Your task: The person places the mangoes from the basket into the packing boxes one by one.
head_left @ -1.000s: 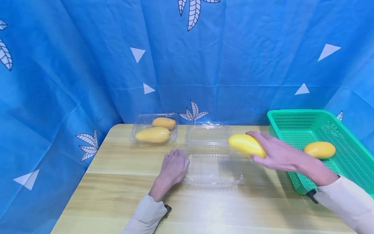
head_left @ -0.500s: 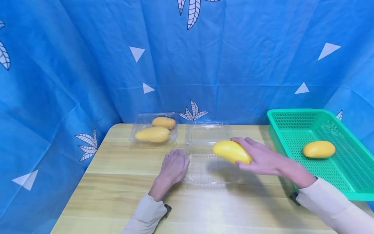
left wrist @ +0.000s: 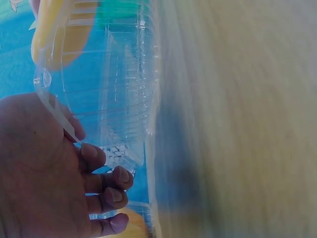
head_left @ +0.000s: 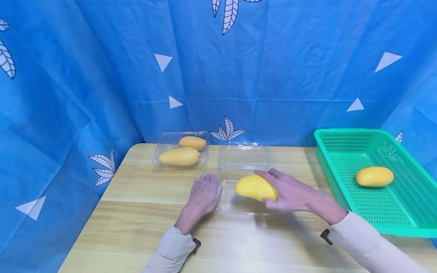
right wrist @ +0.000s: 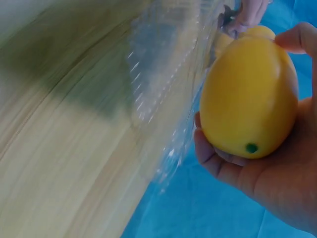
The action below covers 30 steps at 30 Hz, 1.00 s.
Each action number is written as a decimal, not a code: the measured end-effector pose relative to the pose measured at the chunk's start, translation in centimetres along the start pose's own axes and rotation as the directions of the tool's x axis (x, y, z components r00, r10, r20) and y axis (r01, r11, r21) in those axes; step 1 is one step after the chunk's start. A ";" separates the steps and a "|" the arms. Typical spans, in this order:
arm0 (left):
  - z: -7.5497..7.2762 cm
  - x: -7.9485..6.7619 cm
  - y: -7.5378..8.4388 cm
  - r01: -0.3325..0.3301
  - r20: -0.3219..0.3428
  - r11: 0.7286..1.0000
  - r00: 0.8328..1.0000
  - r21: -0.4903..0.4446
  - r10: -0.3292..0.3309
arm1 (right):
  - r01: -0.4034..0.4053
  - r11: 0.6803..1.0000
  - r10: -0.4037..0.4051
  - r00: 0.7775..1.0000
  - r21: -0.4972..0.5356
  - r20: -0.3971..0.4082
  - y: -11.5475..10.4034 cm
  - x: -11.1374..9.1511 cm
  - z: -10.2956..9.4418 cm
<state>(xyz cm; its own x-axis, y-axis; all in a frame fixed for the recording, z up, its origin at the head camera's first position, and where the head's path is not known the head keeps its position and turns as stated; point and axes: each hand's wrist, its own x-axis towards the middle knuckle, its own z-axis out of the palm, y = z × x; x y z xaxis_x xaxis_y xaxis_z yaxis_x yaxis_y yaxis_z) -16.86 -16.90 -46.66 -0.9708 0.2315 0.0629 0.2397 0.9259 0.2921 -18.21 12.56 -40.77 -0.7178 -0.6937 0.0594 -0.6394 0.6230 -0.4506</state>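
My right hand (head_left: 290,192) grips a yellow mango (head_left: 255,187) over the base of an open clear plastic clamshell box (head_left: 228,206). In the right wrist view, a green spot marks the end of this mango (right wrist: 247,99), with thumb and fingers curled round its sides. At the box's left side rests my left hand (head_left: 203,194); in the left wrist view, thumb and forefinger pinch the box rim (left wrist: 62,119), the other fingers loosely bent. The lid (head_left: 244,157) lies folded back towards the curtain. The mango's underside is hidden in the head view.
A second clear box (head_left: 157,151) at the back left holds two mangoes (head_left: 179,156). On the right stands a green plastic basket (head_left: 345,206) with one mango (head_left: 374,176) inside. Behind the wooden table (head_left: 136,227) hangs a blue curtain (head_left: 290,76).
My right hand has carried the mango leftward and down from beside the basket to over the clear box. The left hand has stayed at the box's left edge.
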 end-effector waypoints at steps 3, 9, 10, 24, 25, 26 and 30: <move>0.0 0.0 0.0 0.001 0.004 1.000 1.000 -0.003 -0.001 | 0.015 1.000 -0.015 1.000 0.006 0.021 -0.3 0.5 0.6; 0.0 0.2 0.1 -0.002 0.015 1.000 1.000 -0.022 0.002 | 0.016 0.999 -0.019 0.994 0.030 0.108 -0.5 1.2 1.5; 0.0 0.2 0.1 -0.002 0.014 1.000 1.000 -0.023 0.002 | 0.012 0.999 -0.017 0.992 0.036 0.125 -0.5 1.3 1.6; 0.2 0.1 0.1 0.002 0.001 1.000 1.000 -0.015 -0.002 | 0.007 0.986 -0.046 0.971 0.165 0.236 0.4 2.1 3.2; 0.3 0.0 0.1 0.002 0.002 1.000 1.000 -0.015 -0.002 | -0.005 0.985 -0.038 0.969 0.170 0.246 0.4 2.0 3.3; 0.3 0.1 0.0 0.001 -0.001 1.000 1.000 -0.012 -0.001 | -0.016 0.985 -0.029 0.966 0.172 0.255 0.4 2.0 3.3; 0.2 0.0 -0.1 -0.002 -0.006 1.000 1.000 -0.011 0.002 | -0.026 0.986 -0.019 0.964 0.165 0.265 0.4 2.0 3.4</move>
<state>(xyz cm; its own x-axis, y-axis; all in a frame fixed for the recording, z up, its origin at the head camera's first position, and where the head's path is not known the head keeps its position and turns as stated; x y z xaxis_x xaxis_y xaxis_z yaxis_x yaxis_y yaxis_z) -16.88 -16.98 -46.88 -0.9705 0.2313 0.0687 0.2412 0.9222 0.3023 -18.97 10.19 -43.81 -0.6067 -0.7765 -0.1704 -0.5664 0.5726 -0.5927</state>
